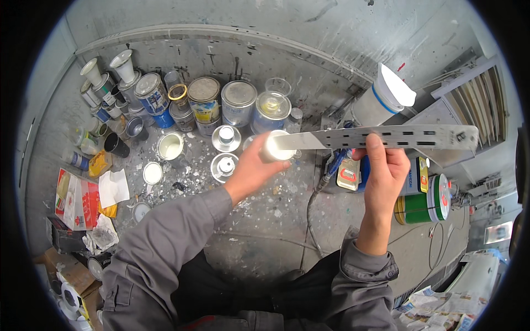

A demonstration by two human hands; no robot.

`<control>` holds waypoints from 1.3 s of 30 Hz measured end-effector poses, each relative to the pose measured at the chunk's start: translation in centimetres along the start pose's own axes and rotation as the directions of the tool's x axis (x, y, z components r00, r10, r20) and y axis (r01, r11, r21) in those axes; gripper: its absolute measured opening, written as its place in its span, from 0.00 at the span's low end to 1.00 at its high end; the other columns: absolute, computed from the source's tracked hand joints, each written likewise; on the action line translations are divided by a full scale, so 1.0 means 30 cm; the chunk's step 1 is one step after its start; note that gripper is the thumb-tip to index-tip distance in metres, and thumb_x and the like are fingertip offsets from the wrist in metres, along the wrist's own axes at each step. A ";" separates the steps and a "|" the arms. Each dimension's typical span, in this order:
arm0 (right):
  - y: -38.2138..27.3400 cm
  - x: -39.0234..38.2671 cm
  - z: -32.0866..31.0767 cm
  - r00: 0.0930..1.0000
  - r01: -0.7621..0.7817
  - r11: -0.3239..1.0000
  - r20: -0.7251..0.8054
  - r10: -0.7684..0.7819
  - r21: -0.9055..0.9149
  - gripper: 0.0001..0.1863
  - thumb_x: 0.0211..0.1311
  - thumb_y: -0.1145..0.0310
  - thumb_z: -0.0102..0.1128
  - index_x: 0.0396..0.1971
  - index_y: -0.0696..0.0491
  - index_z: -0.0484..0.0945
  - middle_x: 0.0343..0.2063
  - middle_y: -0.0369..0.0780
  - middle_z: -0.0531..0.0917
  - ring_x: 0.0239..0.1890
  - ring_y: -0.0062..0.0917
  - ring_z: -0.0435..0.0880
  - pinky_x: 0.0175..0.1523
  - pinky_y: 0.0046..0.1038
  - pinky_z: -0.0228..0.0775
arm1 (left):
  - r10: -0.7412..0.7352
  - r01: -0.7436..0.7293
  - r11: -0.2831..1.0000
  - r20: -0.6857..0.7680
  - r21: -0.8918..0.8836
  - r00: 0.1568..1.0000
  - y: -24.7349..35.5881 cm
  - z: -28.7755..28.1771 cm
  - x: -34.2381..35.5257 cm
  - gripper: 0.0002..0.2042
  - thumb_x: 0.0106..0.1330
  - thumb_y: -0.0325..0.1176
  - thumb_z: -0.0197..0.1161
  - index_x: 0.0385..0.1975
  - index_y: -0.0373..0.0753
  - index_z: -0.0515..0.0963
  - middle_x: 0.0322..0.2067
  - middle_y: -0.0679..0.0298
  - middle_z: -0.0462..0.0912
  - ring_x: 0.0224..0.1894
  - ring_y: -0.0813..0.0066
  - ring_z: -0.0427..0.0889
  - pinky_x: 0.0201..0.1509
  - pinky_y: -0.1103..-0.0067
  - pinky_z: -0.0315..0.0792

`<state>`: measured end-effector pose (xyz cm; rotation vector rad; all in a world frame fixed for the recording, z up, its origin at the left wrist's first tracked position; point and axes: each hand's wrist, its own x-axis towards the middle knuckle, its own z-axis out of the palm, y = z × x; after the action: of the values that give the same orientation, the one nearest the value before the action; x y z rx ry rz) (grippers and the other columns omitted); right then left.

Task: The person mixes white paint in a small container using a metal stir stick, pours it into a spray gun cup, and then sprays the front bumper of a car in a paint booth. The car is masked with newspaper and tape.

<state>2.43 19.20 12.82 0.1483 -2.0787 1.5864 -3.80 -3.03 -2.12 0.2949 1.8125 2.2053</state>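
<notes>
My left hand (255,170) is wrapped round a small cup (270,151) of white paint, held above the speckled bench. Between the thumb and fingers of my right hand (383,168) is a long flat mixing stick (345,138) with dark slots and marks. It lies nearly level, its whitish left end over or in the cup's mouth. How deep that end goes I cannot tell. Just left of my left hand, two round metal lids with spouts (226,165) sit on the bench. An open container of cream-coloured paint (171,147) stands farther left.
Several paint cans (238,102) line the back wall. Cups and bottles crowd the left, beside a red and white box (83,201). At right are a white paper strainer (396,88), a hose (313,215), a green drum (436,201) and a rack of panels (480,105).
</notes>
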 end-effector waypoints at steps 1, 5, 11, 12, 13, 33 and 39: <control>-0.014 -0.002 -0.008 1.000 0.029 1.000 0.006 -0.030 0.005 0.12 0.78 0.66 0.64 0.43 0.62 0.86 0.34 0.38 0.88 0.32 0.19 0.83 0.42 0.23 0.74 | -0.009 0.009 1.000 0.007 -0.012 1.000 0.000 0.000 0.001 0.41 0.62 0.32 0.79 0.74 0.34 0.65 0.64 0.54 0.78 0.66 0.67 0.78 0.70 0.71 0.73; -0.044 0.001 -0.018 0.992 0.128 0.992 -0.006 -0.128 0.023 0.12 0.78 0.68 0.65 0.49 0.63 0.86 0.37 0.39 0.88 0.33 0.19 0.83 0.42 0.23 0.75 | -0.034 0.031 0.998 0.055 0.051 0.998 0.006 -0.001 0.008 0.40 0.67 0.29 0.76 0.76 0.37 0.61 0.66 0.58 0.76 0.68 0.67 0.77 0.69 0.71 0.77; -0.080 -0.002 -0.054 0.980 0.195 0.981 -0.031 -0.195 -0.017 0.14 0.79 0.67 0.62 0.51 0.63 0.85 0.39 0.41 0.89 0.33 0.20 0.83 0.41 0.23 0.73 | -0.042 0.039 0.998 0.055 0.057 0.998 0.013 0.007 0.007 0.39 0.66 0.26 0.74 0.76 0.36 0.60 0.66 0.58 0.76 0.68 0.67 0.77 0.70 0.70 0.75; -0.082 -0.001 -0.059 0.977 0.206 0.978 -0.043 -0.207 -0.029 0.14 0.79 0.68 0.62 0.51 0.64 0.85 0.39 0.41 0.89 0.33 0.21 0.83 0.41 0.23 0.73 | -0.046 0.042 0.997 0.059 0.069 0.997 0.013 0.010 0.009 0.39 0.66 0.26 0.74 0.76 0.36 0.60 0.66 0.58 0.76 0.68 0.67 0.77 0.70 0.71 0.75; -0.083 0.000 -0.063 0.975 0.215 0.976 -0.056 -0.217 -0.035 0.14 0.79 0.68 0.61 0.51 0.64 0.85 0.38 0.41 0.88 0.32 0.21 0.83 0.40 0.23 0.73 | -0.045 0.039 0.995 0.060 0.088 0.997 0.015 0.014 0.013 0.39 0.66 0.26 0.74 0.76 0.35 0.61 0.66 0.58 0.76 0.68 0.68 0.77 0.70 0.71 0.75; -0.166 0.134 -0.290 0.967 0.218 0.976 -0.135 -0.214 0.014 0.14 0.78 0.68 0.62 0.50 0.66 0.84 0.38 0.44 0.88 0.32 0.24 0.83 0.39 0.24 0.74 | -0.011 0.011 1.000 0.063 -0.001 0.998 0.265 0.257 0.093 0.40 0.66 0.21 0.73 0.77 0.35 0.60 0.62 0.58 0.80 0.59 0.68 0.84 0.66 0.71 0.78; -0.201 0.232 -0.384 0.963 0.237 0.967 -0.153 -0.220 0.099 0.14 0.78 0.68 0.63 0.49 0.66 0.84 0.39 0.45 0.88 0.32 0.24 0.83 0.39 0.24 0.74 | -0.006 0.004 0.999 0.039 0.053 0.999 0.453 0.332 0.134 0.40 0.66 0.21 0.73 0.76 0.35 0.60 0.62 0.59 0.79 0.65 0.69 0.79 0.68 0.71 0.77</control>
<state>2.59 29.52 23.37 0.2984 -1.7923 1.5296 -5.43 5.07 13.10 0.3420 1.8509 2.1356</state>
